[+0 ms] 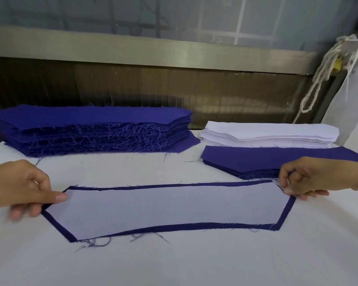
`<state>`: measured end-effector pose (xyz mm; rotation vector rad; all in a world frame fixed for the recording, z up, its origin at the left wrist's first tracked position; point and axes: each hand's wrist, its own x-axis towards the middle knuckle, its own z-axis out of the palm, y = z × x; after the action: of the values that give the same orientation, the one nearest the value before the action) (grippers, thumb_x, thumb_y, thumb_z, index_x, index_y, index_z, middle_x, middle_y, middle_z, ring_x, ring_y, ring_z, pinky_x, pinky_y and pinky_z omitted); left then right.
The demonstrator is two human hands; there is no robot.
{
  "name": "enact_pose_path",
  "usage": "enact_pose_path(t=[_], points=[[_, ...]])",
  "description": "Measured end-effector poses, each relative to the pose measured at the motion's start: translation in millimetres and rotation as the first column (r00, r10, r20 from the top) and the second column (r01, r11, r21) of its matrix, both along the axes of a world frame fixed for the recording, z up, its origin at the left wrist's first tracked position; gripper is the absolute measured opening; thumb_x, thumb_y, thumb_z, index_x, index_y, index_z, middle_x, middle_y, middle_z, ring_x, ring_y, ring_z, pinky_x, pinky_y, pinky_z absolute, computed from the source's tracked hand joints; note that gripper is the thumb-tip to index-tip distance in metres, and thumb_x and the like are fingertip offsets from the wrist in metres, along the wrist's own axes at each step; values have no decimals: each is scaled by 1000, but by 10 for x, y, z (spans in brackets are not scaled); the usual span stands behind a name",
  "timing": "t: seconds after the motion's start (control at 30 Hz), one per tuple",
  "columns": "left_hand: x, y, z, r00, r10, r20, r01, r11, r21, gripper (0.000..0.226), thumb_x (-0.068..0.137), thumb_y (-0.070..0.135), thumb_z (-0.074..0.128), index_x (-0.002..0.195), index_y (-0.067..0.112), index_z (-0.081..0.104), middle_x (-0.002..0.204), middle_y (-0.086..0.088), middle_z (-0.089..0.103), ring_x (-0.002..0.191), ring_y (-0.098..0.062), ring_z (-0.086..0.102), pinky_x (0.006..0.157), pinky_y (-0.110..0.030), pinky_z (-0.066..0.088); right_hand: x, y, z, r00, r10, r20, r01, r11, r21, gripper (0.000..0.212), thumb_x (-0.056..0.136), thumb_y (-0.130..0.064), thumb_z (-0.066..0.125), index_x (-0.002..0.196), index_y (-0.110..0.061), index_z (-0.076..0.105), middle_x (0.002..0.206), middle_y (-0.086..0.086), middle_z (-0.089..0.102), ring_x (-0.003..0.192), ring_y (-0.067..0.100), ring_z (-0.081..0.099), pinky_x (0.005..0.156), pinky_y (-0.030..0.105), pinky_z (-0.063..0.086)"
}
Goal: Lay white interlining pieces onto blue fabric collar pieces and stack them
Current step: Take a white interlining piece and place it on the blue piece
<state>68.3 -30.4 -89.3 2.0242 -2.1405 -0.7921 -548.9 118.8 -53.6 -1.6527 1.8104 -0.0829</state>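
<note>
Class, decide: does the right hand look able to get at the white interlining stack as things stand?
Probably yes: only the low blue pile lies between right hand and white interlining stack, though its fingers pinch the paired piece.

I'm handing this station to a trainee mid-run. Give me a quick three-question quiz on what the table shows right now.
1. True or false: the white interlining stack lies to the right of the tall blue stack.
2. The left hand and right hand pinch the interlined collar piece at: A) its two ends B) its middle C) its long edges.
3. Fill in: around that piece's interlining, a narrow ___ border shows.
Key: 1 true; 2 A; 3 blue.
</note>
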Motion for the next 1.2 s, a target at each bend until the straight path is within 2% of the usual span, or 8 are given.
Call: enact_pose_path(t=[0.13, 0.3, 0.47, 0.67, 0.77, 1.03, 1.13, 1.2], points=[[-373, 198, 235, 997, -51, -55, 49, 998, -34, 75, 41, 86, 73, 55, 12, 66, 57, -15, 69, 44, -26, 62, 52, -22, 49, -43, -5, 65, 1000, 13, 19, -14, 1000, 20, 10, 97, -19, 65, 90, -23, 71, 79, 11, 73, 61, 10, 58, 46, 19, 41], [-1070, 362, 475, 976, -218, -18, 212, 963, -165, 43, 63, 72, 59, 63, 30, 69, 56, 0, 71, 42, -14, 62, 77, -29, 55, -195, -77, 230, 971, -161, 178, 190, 968, -162, 16, 97, -13, 63, 86, -14, 75, 76, 17, 72, 56, 14, 56, 40, 20, 38], [-1964, 290, 526, 906, -420, -53, 360, 831, -425, 26, 88, 48, 64, 73, 28, 69, 63, 15, 72, 52, -1, 65, 63, -21, 50, -427, -265, 346, 896, -424, 131, 440, 813, -381, 14, 96, -11, 64, 87, -4, 73, 73, 13, 72, 60, 18, 57, 47, 24, 41], [-3022, 109, 475, 781, -623, -47, 502, 671, -546, 14, 95, 35, 63, 99, 26, 72, 86, 16, 71, 78, 5, 64, 67, -8, 51, -872, -467, 314, 792, -603, 96, 521, 586, -621, 12, 94, -6, 66, 87, 1, 73, 83, 15, 70, 74, 29, 59, 60, 25, 41], [-3457, 6, 465, 745, -667, 2, 534, 595, -600, 17, 98, 28, 60, 107, 20, 72, 95, 13, 70, 80, 0, 65, 74, -19, 54, -1069, -527, 215, 742, -669, 43, 501, 510, -699, 15, 93, -8, 66, 89, 2, 75, 90, 17, 70, 86, 35, 60, 75, 33, 43], [-4197, -414, 406, 780, -574, 249, 573, 494, -654, 30, 103, 7, 42, 124, 10, 65, 117, -8, 58, 102, -25, 59, 85, -42, 52, -1500, -757, -5, 593, -805, -18, 509, 391, -767, 21, 95, -10, 54, 93, -3, 75, 102, 24, 68, 87, 43, 57, 78, 40, 44], [-4310, -532, 382, 792, -531, 302, 580, 497, -646, 20, 100, 0, 44, 95, 4, 62, 105, -8, 54, 95, -27, 57, 71, -34, 47, -1608, -850, -27, 588, -806, -69, 478, 415, -774, 23, 96, -12, 54, 102, -7, 76, 110, 25, 67, 95, 45, 58, 83, 43, 47], [-4349, -573, 373, 791, -519, 323, 587, 495, -640, 28, 98, -2, 44, 72, 11, 44, 93, -6, 46, 82, -25, 52, 61, -30, 37, -1660, -909, -45, 605, -786, -131, 438, 466, -769, 25, 98, -15, 54, 110, -12, 77, 119, 26, 66, 106, 47, 58, 89, 46, 48]])
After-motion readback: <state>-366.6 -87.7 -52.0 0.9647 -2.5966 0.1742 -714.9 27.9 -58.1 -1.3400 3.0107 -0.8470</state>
